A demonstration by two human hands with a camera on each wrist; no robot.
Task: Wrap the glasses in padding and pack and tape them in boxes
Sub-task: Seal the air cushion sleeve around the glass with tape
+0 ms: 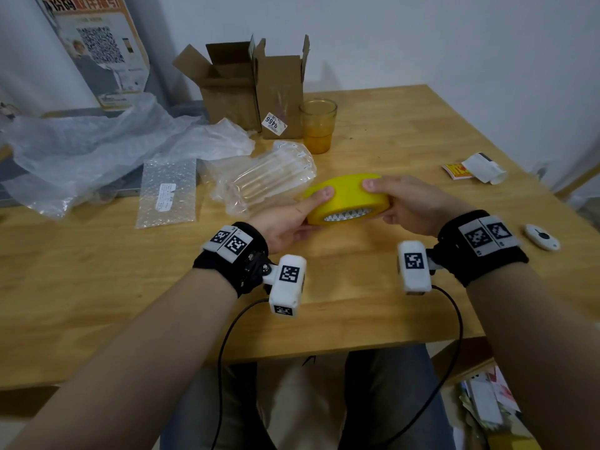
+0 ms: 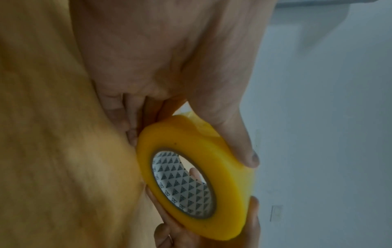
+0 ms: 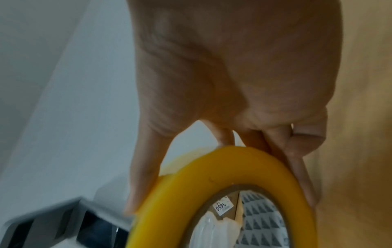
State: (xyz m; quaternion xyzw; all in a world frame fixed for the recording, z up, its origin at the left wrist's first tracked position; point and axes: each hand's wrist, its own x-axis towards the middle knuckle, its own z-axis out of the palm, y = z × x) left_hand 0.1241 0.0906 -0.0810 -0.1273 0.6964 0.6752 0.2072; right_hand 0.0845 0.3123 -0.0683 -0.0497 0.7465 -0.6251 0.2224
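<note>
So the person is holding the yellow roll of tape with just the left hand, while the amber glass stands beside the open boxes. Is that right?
Not quite: both hands hold the yellow roll of tape. The head view shows the left hand on one side and the right hand on the other, each thumb on the rim. The rest is right: the amber glass stands beside the open boxes.

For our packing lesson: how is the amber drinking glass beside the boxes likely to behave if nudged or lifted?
The amber glass stands upright and unwrapped on the wooden table, so it is probably rigid and breakable. It looks taller than wide, so a high push might tip it. Its smooth wall may feel slippery.
</note>
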